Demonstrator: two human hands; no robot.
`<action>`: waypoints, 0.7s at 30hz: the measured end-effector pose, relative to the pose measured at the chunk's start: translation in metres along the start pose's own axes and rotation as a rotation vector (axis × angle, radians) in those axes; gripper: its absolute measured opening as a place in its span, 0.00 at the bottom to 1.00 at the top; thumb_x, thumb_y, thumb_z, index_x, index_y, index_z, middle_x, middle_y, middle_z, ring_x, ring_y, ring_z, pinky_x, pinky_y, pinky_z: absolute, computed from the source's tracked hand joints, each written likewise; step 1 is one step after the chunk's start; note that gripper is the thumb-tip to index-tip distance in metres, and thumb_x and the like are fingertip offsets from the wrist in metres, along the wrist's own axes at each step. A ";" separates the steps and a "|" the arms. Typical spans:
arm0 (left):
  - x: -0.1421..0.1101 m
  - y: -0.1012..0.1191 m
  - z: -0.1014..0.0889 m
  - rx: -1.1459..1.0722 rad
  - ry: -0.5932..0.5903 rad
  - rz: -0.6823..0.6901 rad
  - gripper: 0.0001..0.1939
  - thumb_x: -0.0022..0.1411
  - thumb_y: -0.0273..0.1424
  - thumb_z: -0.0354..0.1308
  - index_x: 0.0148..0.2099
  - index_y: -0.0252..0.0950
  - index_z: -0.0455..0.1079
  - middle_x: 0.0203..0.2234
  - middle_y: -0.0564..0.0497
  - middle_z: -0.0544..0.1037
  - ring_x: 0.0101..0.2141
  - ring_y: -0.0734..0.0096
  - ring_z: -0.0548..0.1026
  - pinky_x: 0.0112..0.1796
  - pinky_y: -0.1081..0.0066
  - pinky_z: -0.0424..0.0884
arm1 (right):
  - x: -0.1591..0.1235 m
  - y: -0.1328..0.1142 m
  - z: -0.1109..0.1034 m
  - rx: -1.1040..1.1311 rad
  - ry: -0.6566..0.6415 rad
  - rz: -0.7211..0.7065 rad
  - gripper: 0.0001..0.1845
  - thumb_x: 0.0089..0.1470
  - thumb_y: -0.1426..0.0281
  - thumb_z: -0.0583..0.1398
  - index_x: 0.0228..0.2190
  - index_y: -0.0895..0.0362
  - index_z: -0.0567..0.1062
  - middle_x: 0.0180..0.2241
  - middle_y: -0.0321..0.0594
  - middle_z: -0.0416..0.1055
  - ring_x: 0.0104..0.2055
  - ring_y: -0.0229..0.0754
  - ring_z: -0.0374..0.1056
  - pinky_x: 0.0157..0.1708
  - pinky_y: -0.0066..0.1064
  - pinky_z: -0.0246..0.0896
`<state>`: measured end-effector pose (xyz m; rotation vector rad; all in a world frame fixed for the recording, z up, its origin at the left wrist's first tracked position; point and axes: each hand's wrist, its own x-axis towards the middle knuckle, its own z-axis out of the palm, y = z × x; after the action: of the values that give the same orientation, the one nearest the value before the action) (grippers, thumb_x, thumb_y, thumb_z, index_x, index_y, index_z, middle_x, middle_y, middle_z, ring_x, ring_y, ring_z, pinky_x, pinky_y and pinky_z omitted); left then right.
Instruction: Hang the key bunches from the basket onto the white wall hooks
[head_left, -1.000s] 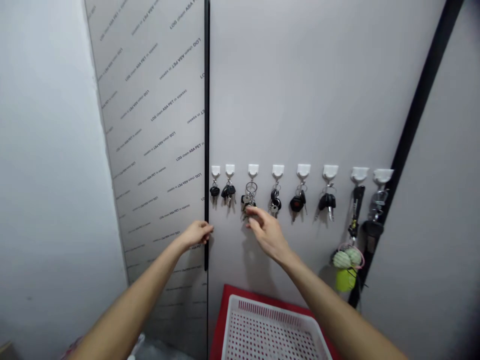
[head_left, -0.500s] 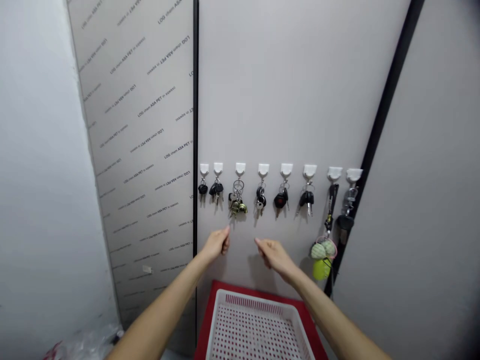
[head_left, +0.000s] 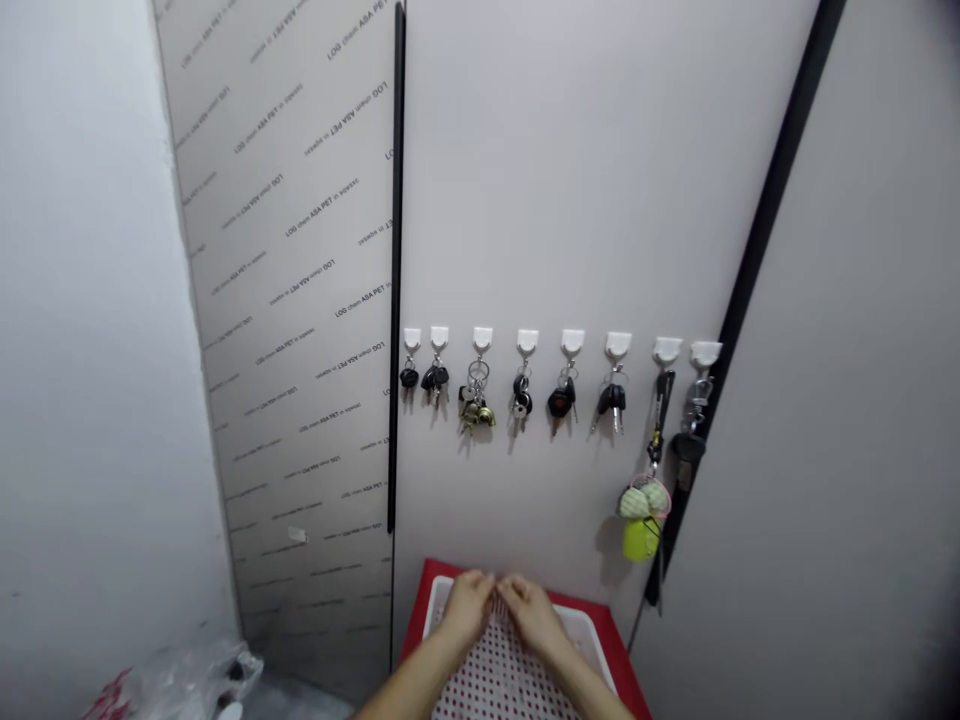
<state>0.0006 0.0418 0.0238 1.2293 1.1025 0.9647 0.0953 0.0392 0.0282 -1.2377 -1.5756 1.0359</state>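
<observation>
Over the far edge of the white perforated basket, my left hand and my right hand are close together, fingertips nearly meeting. The fingers of both are curled in, and no object shows in them. Above, on the pale panel, key bunches hang from a row of white hooks. Among them are a bunch with a large ring and a brass-coloured piece, keys with a black and red fob, and black-headed keys.
Under the basket is a red surface. At the right of the row hang a lanyard with green and yellow charms and a dark fob. A clear plastic bag lies low on the left, below a printed panel.
My right hand left the large-ring bunch, which stays hanging on its hook. Both hands then came down from the panel to the basket and drew together.
</observation>
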 end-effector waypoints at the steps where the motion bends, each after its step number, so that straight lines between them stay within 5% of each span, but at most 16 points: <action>1: 0.001 -0.017 0.003 -0.001 0.084 -0.016 0.15 0.45 0.39 0.47 0.15 0.36 0.53 0.07 0.59 0.52 0.13 0.78 0.55 0.17 0.76 0.49 | -0.005 0.014 0.001 -0.005 0.014 0.004 0.12 0.34 0.61 0.50 0.13 0.57 0.58 0.13 0.31 0.55 0.18 0.34 0.53 0.21 0.26 0.50; 5: 0.006 -0.051 0.014 0.023 0.243 -0.083 0.08 0.38 0.21 0.51 0.15 0.34 0.56 0.10 0.58 0.57 0.17 0.78 0.58 0.20 0.75 0.52 | -0.018 0.032 -0.004 -0.029 -0.103 0.032 0.10 0.32 0.71 0.50 0.23 0.56 0.65 0.16 0.32 0.58 0.18 0.34 0.54 0.18 0.25 0.49; 8: 0.007 -0.033 0.013 0.034 0.181 -0.039 0.10 0.32 0.13 0.48 0.20 0.32 0.61 0.11 0.59 0.58 0.16 0.81 0.56 0.20 0.77 0.51 | -0.015 0.011 -0.018 -0.104 -0.258 0.127 0.18 0.32 0.74 0.49 0.32 0.58 0.66 0.10 0.26 0.50 0.12 0.30 0.45 0.13 0.23 0.42; 10: -0.001 0.003 0.008 0.027 0.048 0.031 0.17 0.32 0.13 0.48 0.29 0.31 0.64 0.11 0.61 0.56 0.15 0.84 0.53 0.19 0.78 0.49 | -0.010 -0.020 -0.031 -0.120 -0.343 0.160 0.25 0.33 0.76 0.48 0.39 0.61 0.61 0.09 0.23 0.44 0.10 0.28 0.39 0.11 0.21 0.37; 12: -0.016 0.055 0.001 -0.008 -0.055 0.176 0.28 0.34 0.15 0.50 0.43 0.32 0.57 0.12 0.63 0.57 0.15 0.85 0.53 0.19 0.79 0.49 | -0.007 -0.062 -0.047 -0.072 -0.307 0.042 0.30 0.34 0.77 0.48 0.45 0.62 0.54 0.09 0.22 0.42 0.11 0.27 0.38 0.11 0.20 0.36; 15: -0.046 0.140 -0.009 -0.116 -0.084 0.594 0.39 0.40 0.19 0.50 0.54 0.38 0.37 0.13 0.62 0.58 0.17 0.85 0.56 0.21 0.80 0.53 | -0.011 -0.131 -0.068 0.040 -0.005 -0.337 0.34 0.38 0.76 0.50 0.49 0.56 0.44 0.12 0.24 0.45 0.14 0.28 0.41 0.13 0.20 0.38; 17: -0.062 0.184 -0.014 -0.166 -0.089 0.825 0.40 0.42 0.20 0.51 0.54 0.43 0.33 0.13 0.63 0.57 0.16 0.85 0.55 0.21 0.80 0.53 | -0.017 -0.168 -0.077 0.121 0.156 -0.576 0.37 0.39 0.76 0.51 0.50 0.51 0.40 0.13 0.24 0.46 0.15 0.29 0.42 0.14 0.21 0.40; 21: -0.070 0.214 -0.017 -0.207 -0.139 0.955 0.39 0.44 0.21 0.51 0.53 0.46 0.34 0.13 0.62 0.56 0.16 0.84 0.55 0.20 0.79 0.54 | -0.025 -0.200 -0.082 0.255 0.169 -0.754 0.37 0.41 0.76 0.51 0.49 0.46 0.37 0.12 0.24 0.44 0.13 0.29 0.40 0.13 0.23 0.40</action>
<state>-0.0269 0.0004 0.2438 1.6388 0.2399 1.6145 0.1227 -0.0103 0.2386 -0.4634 -1.5271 0.5916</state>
